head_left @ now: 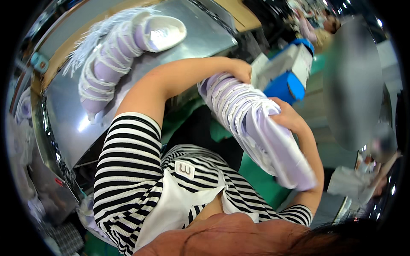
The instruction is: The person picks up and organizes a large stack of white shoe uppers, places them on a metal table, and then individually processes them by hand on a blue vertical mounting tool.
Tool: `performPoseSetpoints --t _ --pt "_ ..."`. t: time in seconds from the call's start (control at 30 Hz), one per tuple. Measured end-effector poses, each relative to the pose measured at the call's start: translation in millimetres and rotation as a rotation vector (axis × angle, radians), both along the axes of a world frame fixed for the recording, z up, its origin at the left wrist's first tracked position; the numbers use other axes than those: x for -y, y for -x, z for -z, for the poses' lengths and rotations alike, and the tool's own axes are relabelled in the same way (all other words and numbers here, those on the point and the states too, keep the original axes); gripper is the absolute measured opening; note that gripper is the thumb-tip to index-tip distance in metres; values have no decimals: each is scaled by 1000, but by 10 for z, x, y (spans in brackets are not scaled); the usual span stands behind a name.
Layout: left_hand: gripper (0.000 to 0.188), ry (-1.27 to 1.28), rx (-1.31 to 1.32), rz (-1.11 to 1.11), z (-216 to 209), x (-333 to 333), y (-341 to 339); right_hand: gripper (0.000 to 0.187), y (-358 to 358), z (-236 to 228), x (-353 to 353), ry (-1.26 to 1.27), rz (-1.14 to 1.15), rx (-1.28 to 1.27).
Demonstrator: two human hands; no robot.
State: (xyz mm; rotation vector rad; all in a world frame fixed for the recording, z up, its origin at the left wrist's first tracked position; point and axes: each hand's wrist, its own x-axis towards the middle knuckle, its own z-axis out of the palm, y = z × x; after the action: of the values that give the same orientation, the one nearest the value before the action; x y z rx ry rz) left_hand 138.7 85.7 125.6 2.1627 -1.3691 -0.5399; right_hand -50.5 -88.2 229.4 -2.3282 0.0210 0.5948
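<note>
Between my hands is a long nested stack of lavender and white shoe uppers (239, 104), held slanting off the table's right side. My left hand (241, 70) is closed at the stack's far end, its fingers partly hidden. Farther down, my right hand (287, 116) grips the white edge of the stack, with some fingers out of sight behind it. The near end is smeared by motion. On the metal table to the left lies a second nested stack of lavender and white shoe uppers (106, 70), a white rounded opening at its far end.
White stringy strands (96, 40) lie behind the second stack on the metal table (64, 115). Beyond my hands stand a blue round object (290, 87) and a white box (301, 64). A blurred grey shape (352, 85) stands at right. Other people are in the background.
</note>
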Motion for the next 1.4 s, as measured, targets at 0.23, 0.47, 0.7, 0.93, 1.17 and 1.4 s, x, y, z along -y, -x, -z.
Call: performPoseSetpoints --t 0.23,0.47,0.7,0.93,1.17,1.4 --pt "32 -306 -404 432 2013 1411 1224 100 1085 1601 602 -18 82 -324" --pt "33 -535 -612 349 3258 2044 1495 72 576 2679 602 -53 148 -300" --pt "34 -578 -751 618 3346 2179 1161 60 1046 3587 892 -22 194 -252" --pt "20 23 -410 -120 3146 1261 646 59 1346 3584 847 -16 283 -320" --pt "54 680 -326 -1011 3296 969 -756 57 1219 3231 1027 83 322 -393" --pt "71 796 -333 -944 3347 1275 -976 56 1092 3019 1097 169 353 -462"
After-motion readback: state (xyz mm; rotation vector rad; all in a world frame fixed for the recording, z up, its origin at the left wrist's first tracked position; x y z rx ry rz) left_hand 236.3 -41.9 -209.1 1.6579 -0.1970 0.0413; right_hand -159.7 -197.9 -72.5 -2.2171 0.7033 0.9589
